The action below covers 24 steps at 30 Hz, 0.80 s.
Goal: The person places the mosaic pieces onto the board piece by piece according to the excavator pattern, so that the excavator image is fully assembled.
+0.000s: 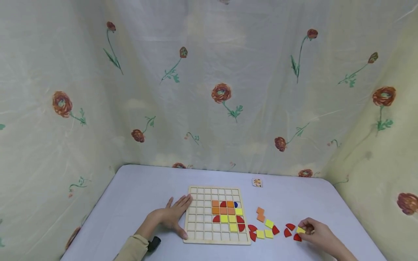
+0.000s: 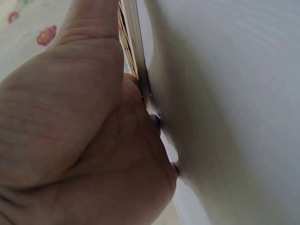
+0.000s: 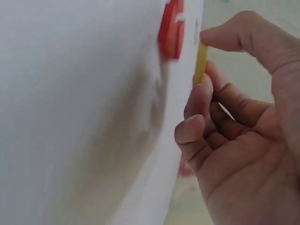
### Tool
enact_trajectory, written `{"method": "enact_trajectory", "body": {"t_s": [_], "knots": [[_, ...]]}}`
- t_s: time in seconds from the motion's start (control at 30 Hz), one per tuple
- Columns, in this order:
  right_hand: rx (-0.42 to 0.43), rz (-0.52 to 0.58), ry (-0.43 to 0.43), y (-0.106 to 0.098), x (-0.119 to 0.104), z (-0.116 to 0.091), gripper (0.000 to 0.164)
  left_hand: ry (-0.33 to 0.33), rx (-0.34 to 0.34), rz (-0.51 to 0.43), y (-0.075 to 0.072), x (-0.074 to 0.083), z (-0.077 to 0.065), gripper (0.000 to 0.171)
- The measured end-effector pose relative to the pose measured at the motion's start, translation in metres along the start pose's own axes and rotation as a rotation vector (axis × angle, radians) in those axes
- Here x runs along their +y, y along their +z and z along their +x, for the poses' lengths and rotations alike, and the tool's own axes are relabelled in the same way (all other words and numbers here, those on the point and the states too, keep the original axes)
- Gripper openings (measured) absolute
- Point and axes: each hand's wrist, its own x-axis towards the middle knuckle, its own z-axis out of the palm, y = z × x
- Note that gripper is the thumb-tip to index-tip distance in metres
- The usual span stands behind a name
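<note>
The right hand (image 1: 316, 233) pinches a yellow square tile (image 1: 300, 230) beside red quarter-circle tiles (image 1: 290, 226), while the left hand (image 1: 172, 216), fingers spread, touches the side edge of a partly filled wooden grid board (image 1: 199, 227) lying between both hands on the pale surface (image 1: 143, 188).

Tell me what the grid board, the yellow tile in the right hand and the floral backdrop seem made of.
Grid board: probably matte, unpainted wood, from its pale tan colour and striped, layered-looking edge in the left wrist view.
Yellow tile: perhaps painted wood or plastic, smooth-looking; its even colour settles neither.
Floral backdrop: perhaps thin plastic or fabric, by its soft folds and faint sheen.
</note>
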Motion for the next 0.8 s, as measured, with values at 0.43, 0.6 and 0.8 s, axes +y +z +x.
{"method": "enact_trajectory", "body": {"t_s": [0.43, 0.6, 0.8], "knots": [[-0.193, 0.098, -0.286, 0.044, -0.097, 0.008, 0.028, 0.02, 0.004, -0.004, 0.0, -0.001, -0.002, 0.132], [-0.271, 0.106, -0.392, 0.067, -0.13, 0.015, 0.024, 0.029, 0.003, -0.006, 0.001, -0.003, -0.001, 0.132], [-0.321, 0.088, -0.481, 0.09, -0.156, 0.023, 0.023, 0.028, 0.011, -0.002, 0.002, -0.006, 0.0, 0.132]]}}
